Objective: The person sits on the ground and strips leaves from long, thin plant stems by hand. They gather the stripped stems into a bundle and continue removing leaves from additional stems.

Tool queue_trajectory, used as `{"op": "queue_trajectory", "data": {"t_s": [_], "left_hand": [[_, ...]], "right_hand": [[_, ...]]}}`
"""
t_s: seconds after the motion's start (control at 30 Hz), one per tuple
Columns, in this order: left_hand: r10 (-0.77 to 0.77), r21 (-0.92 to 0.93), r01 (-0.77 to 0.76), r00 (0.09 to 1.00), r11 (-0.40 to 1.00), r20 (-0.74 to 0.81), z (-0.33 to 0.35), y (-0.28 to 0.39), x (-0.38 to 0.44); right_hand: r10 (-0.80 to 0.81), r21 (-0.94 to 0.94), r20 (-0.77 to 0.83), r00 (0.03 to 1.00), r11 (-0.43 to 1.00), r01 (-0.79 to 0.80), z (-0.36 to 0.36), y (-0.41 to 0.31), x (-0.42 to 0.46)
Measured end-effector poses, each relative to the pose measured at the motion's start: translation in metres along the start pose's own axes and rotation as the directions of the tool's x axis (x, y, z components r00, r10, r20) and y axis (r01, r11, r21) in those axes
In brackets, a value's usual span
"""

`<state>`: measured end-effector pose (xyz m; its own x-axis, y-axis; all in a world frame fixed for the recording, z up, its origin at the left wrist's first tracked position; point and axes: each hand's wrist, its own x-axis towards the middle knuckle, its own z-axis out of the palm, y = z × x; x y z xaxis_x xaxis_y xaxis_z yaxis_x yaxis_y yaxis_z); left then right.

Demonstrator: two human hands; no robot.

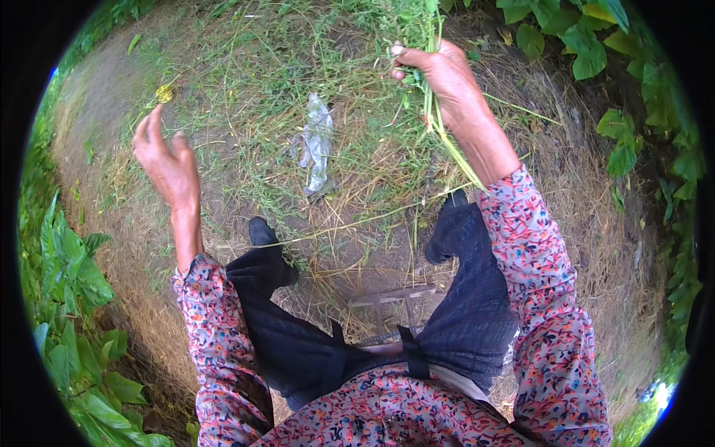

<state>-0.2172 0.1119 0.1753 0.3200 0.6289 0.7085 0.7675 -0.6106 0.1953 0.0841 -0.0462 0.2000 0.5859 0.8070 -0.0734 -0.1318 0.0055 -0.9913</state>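
My right hand, up at the top right of centre, is closed around a bundle of green plant stems. Leafy tops rise past its thumb, and the pale cut ends hang down along my wrist. Over on the left, my left hand is raised with its fingers apart and nothing plainly held. A small yellow flower shows just beyond its fingertips; whether they touch it I cannot tell. Cut greenery lies scattered on the soil between the two hands.
A crumpled clear plastic piece lies amid the greenery. One long thin stem stretches across between my dark shoes. Below me is the frame of a low seat. Broad-leaved plants line the left side, with more leafy plants at right.
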Motion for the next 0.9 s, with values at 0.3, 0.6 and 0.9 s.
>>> {"op": "queue_trajectory", "data": {"t_s": [0.3,0.6,0.9], "left_hand": [[0.450,-0.476,0.015,0.299,0.880,0.841,0.110,0.088,-0.174],[0.260,-0.275,-0.128,-0.127,0.953,0.957,0.145,0.090,-0.278],[0.332,-0.362,-0.119,-0.213,0.925,0.919,0.160,0.029,-0.349]], "right_hand": [[0.063,0.024,0.062,0.996,0.998,-0.065,-0.046,-0.027,-0.018],[0.169,-0.065,0.237,0.957,0.985,-0.158,-0.037,-0.016,-0.035],[0.123,-0.096,0.379,0.917,0.991,-0.093,-0.025,-0.004,-0.054]]}}
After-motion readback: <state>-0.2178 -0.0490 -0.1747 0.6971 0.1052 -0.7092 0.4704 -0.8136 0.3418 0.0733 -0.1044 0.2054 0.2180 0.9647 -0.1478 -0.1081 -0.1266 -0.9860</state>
